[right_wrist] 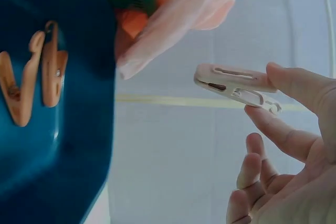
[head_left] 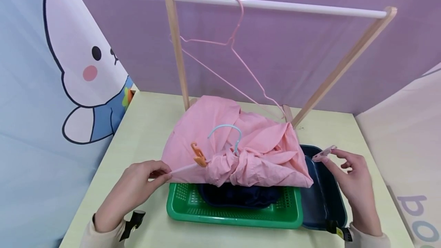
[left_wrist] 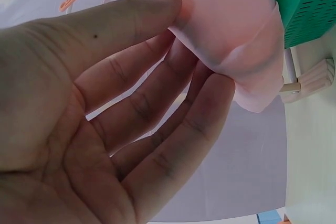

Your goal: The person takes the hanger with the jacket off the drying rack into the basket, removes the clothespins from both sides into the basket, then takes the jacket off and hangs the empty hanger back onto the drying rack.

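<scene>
A pink cloth garment (head_left: pixel 213 125), bunched in the middle, lies over a green basket (head_left: pixel 237 220). From its gathered part sticks up the hook of a light blue hanger (head_left: pixel 225 126). An orange clothespin (head_left: pixel 199 156) stands clipped near the left end of the hanger. My left hand (head_left: pixel 139 181) pinches the garment's left edge between thumb and fingers. Off to the right, my right hand (head_left: pixel 356 177) holds a pale pink clothespin (right_wrist: pixel 236 85) between thumb and forefinger, apart from the garment, with the other fingers loosely bent.
A dark blue tray (head_left: pixel 322 198) stands right of the basket, with peach clothespins (right_wrist: pixel 52 72) inside. Dark navy cloth (head_left: pixel 237 197) lies in the basket under the garment. Behind rises a rack with a white bar (head_left: pixel 293 6), from which a pink hanger (head_left: pixel 237 30) hangs.
</scene>
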Demonstrator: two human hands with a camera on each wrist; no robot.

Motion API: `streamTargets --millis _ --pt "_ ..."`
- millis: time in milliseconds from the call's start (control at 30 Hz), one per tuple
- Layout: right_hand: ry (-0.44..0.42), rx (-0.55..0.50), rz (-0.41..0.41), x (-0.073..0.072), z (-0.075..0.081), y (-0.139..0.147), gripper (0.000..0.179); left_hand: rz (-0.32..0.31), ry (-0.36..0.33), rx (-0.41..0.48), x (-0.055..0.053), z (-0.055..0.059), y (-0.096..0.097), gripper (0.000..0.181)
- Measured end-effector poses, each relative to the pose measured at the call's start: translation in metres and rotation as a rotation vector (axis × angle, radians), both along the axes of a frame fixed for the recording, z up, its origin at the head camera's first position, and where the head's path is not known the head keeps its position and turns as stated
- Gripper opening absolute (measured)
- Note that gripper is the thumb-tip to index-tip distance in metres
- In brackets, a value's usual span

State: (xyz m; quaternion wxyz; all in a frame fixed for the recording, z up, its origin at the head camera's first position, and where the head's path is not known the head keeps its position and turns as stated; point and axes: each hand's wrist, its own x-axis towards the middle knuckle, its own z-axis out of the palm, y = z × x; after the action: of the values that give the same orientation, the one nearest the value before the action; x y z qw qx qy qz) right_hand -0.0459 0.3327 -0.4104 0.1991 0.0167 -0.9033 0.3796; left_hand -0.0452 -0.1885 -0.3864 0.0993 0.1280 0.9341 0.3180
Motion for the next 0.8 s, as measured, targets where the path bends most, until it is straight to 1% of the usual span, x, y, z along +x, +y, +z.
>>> streamTargets --millis 67,167,300,533,700,800 --pt "0.012 0.027 0.014 -0.001 -0.005 0.002 0.020 0.004 0.001 -0.002 0.000 0.000 0.000 0.005" --pt "-0.001 0.065 -0.006 -0.001 -0.010 0.004 0.023 0.005 -0.001 -0.003 0.001 0.000 0.000 0.004" --pt "-0.024 0.090 -0.044 0.000 -0.013 0.004 0.029 0.009 -0.003 0.000 0.001 0.001 0.000 0.004" --pt "-0.064 0.089 -0.080 0.002 -0.017 0.007 0.032 0.020 0.015 0.014 0.002 -0.001 0.001 0.003" --pt "-0.130 0.079 -0.136 0.004 -0.019 0.007 0.035 0.020 0.036 0.019 0.003 -0.001 0.001 0.005" --pt "-0.160 0.078 -0.164 0.005 -0.018 0.005 0.036 0.019 0.051 0.032 0.003 -0.001 0.001 0.010"
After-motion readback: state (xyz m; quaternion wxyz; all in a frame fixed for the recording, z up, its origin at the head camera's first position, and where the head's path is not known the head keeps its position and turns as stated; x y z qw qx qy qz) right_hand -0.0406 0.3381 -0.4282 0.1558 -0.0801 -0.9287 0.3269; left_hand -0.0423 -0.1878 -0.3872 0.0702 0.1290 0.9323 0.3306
